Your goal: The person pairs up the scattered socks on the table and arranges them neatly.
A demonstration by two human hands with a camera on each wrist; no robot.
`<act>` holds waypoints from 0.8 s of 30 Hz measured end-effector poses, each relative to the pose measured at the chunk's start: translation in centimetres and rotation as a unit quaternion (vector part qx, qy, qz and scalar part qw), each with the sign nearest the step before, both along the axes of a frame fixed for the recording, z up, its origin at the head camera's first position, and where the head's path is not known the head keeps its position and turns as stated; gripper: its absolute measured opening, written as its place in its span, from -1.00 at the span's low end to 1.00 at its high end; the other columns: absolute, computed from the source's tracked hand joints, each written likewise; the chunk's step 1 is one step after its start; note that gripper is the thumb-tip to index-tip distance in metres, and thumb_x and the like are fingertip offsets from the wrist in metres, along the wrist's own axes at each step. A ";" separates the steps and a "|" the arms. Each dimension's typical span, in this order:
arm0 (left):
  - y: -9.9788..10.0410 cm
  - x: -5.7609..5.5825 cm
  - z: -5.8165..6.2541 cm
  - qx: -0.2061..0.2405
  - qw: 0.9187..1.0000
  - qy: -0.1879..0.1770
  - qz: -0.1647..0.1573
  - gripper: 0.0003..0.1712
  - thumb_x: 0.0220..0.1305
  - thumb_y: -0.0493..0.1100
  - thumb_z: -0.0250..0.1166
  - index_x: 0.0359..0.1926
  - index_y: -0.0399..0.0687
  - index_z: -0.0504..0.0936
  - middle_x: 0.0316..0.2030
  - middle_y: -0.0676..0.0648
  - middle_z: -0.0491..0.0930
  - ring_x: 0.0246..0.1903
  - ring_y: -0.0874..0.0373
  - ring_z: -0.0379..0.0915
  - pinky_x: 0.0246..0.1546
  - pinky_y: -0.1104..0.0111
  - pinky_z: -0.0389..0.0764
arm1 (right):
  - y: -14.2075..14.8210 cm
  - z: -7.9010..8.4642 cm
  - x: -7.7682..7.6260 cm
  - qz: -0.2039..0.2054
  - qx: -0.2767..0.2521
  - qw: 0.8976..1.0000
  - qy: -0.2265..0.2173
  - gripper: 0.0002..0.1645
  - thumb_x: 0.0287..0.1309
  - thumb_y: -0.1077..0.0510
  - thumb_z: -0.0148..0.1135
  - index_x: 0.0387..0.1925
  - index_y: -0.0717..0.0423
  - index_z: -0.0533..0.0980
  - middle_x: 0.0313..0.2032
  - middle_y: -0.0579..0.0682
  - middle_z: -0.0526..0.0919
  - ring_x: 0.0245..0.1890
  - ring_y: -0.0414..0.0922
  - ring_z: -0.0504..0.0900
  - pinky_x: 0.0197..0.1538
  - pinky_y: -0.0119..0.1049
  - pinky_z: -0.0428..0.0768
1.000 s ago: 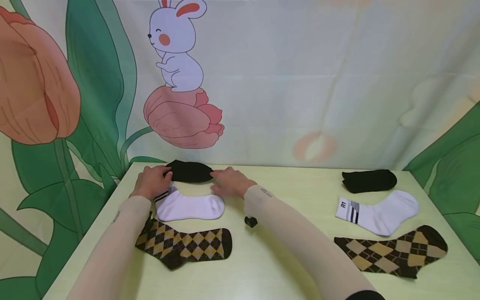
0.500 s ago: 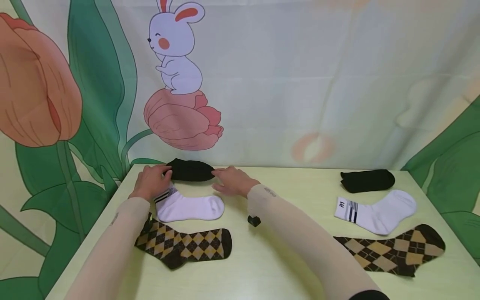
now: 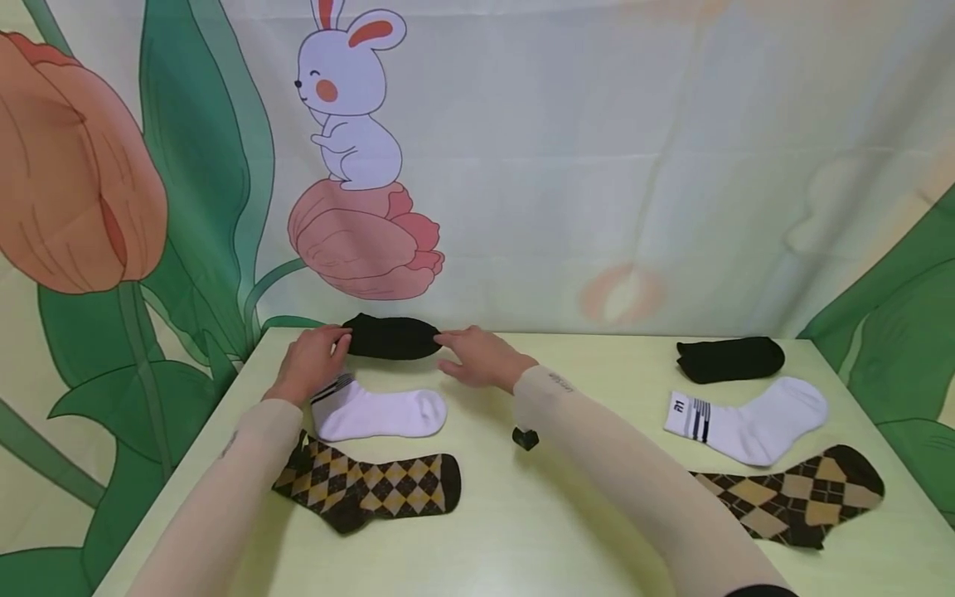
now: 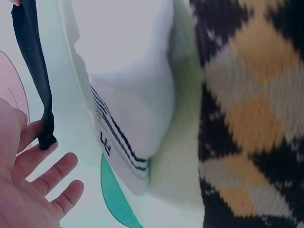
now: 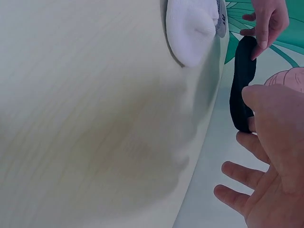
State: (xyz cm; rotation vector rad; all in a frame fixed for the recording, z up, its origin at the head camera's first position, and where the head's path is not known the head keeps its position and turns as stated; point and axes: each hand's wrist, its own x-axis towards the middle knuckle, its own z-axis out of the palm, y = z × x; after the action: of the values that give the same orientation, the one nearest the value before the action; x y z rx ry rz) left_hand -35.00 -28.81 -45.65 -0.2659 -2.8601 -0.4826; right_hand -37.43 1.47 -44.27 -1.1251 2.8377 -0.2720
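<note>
Bracketing black sock (image 3: 393,337) at tabletop (image 3: 522,514) far-left edge | left hand (image 3: 313,361) fingertips touch its cuff end, right hand (image 3: 483,358) its toe end, fingers spread, squaring it | white sock (image 3: 376,410) and argyle sock (image 3: 369,489) lie in a column below, mirroring three socks at right

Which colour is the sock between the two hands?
Plain black sock, best seen in the head view.

Staged recording corner, pale green table (image 3: 522,514) against a cartoon backdrop (image 3: 597,166), rabbit (image 3: 351,99) upper left
</note>
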 end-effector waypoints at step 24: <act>3.1 2.2 0.9 0.067 0.994 0.077 -0.037 -0.71 0.50 -0.22 0.23 0.01 -0.38 0.71 -0.15 -0.30 0.72 -0.21 -0.15 0.63 -0.08 -0.03 0.64 | 3.7 0.6 1.6 -0.012 -0.139 0.989 0.046 -0.56 0.55 -0.09 0.07 0.12 0.06 0.69 0.02 -0.03 0.76 0.04 -0.09 0.72 0.17 -0.16 0.61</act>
State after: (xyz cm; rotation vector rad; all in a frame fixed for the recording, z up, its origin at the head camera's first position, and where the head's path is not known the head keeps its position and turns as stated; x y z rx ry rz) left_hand -32.77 -25.67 -44.79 -0.3689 -2.6621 -0.6355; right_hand -35.80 5.14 -43.65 -1.1783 2.9633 -0.6504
